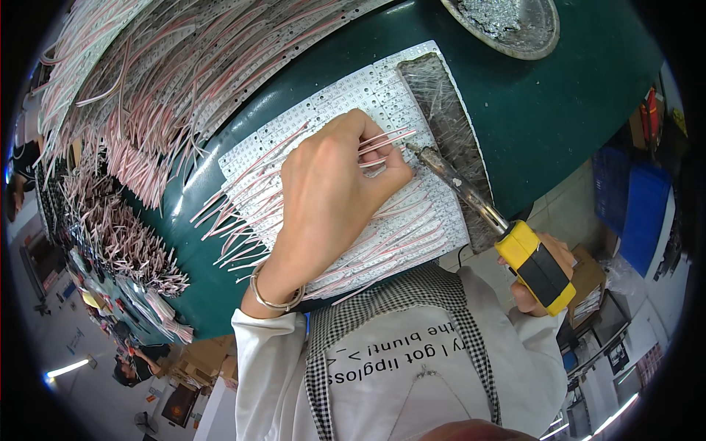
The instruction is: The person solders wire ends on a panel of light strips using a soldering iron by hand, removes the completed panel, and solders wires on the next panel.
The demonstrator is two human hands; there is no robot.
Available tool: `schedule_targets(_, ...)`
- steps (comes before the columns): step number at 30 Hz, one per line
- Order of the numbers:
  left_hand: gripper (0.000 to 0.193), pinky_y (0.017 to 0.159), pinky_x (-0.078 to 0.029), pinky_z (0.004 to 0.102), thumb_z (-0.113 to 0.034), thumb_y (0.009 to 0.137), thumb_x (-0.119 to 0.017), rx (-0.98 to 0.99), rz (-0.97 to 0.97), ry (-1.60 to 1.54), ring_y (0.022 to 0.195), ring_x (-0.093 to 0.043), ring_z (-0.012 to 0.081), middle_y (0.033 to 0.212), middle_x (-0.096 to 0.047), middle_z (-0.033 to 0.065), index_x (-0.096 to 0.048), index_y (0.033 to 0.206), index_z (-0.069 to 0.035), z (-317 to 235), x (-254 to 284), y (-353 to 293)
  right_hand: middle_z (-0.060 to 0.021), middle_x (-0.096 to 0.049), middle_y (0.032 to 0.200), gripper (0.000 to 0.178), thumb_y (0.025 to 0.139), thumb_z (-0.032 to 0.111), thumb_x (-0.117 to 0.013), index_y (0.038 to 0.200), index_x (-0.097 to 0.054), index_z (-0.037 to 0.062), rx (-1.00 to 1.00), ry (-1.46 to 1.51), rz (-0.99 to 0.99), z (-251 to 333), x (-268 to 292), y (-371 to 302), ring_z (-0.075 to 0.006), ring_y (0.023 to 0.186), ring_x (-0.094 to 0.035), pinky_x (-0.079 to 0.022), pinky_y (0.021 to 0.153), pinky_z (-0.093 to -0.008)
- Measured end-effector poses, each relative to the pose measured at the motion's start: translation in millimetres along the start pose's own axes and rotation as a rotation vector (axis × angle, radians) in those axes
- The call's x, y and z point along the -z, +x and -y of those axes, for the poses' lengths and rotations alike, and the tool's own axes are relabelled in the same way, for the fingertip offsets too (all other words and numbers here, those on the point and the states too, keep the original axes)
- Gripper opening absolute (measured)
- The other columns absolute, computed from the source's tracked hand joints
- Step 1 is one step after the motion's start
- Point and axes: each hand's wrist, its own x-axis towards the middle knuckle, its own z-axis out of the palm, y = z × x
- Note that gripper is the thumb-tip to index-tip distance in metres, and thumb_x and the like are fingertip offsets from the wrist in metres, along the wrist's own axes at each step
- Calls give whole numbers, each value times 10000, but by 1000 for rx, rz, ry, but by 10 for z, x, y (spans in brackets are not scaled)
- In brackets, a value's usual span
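A white panel of small circuit boards [323, 105] lies on the green table, with rows of thin pink-and-white wires [243, 195] across it. My left hand [323, 191] rests over the panel, its thumb and fingers closed around a few wires [390, 137] whose ends point right. In my right hand [557, 252] is a soldering iron [535, 266] with a yellow and black handle. Its dark tip reaches the panel just right of the wire ends; whether it touches them I cannot tell. Part of the wire rows is hidden under my left hand and wrist.
A dark slab wrapped in clear film [448, 110] lies along the panel's right side. At the far edge stands a round dish [540, 33] with silvery scraps. Wired panels [220, 59] and wire bundles [125, 235] cover the table's left. Blue bins [632, 206] stand at right.
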Motion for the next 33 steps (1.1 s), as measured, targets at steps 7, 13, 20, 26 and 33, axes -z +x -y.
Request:
schedule_targets(7,189,561,-480,320,-154,738,-732,-23,-12,14,602,-638,231,690,-657,107,-613,774,-12,26,-19,11,-50,-664,698,550,925,533,-543,791,-666,14,71,62,-33,-97,30,-65,-181,587,-652,-512,529,-268)
schedule_targets(13,143,582,-447,252,-111,737,-736,-26,-37,-5,602,-554,98,658,-613,41,-638,759,-9,11,-30,-23,-59,-663,698,566,920,548,-542,796,-665,9,106,76,-22,-159,9,-152,-180,580,-650,-517,520,-265)
schedule_targets(20,143,585,-445,245,-126,738,-743,-9,-30,22,599,-556,106,671,-627,35,-648,759,-22,11,-38,-26,-35,-655,694,521,912,534,-553,786,-669,42,29,35,-28,-45,-9,-78,-159,573,-635,-493,520,-263)
schedule_targets(26,144,575,-441,249,-130,736,-745,-3,-34,30,592,-557,107,665,-627,38,-650,755,-23,10,-47,-24,-34,-654,692,532,900,551,-563,786,-668,43,2,39,-13,-35,-7,-68,-162,572,-635,-493,520,-267)
schedule_targets(33,148,575,-439,249,-141,746,-743,-7,-35,36,588,-555,111,664,-624,34,-648,758,-28,14,-33,-36,-153,-675,753,575,687,460,-794,869,-642,-63,79,21,17,-201,126,-247,-275,601,-687,-567,589,-344)
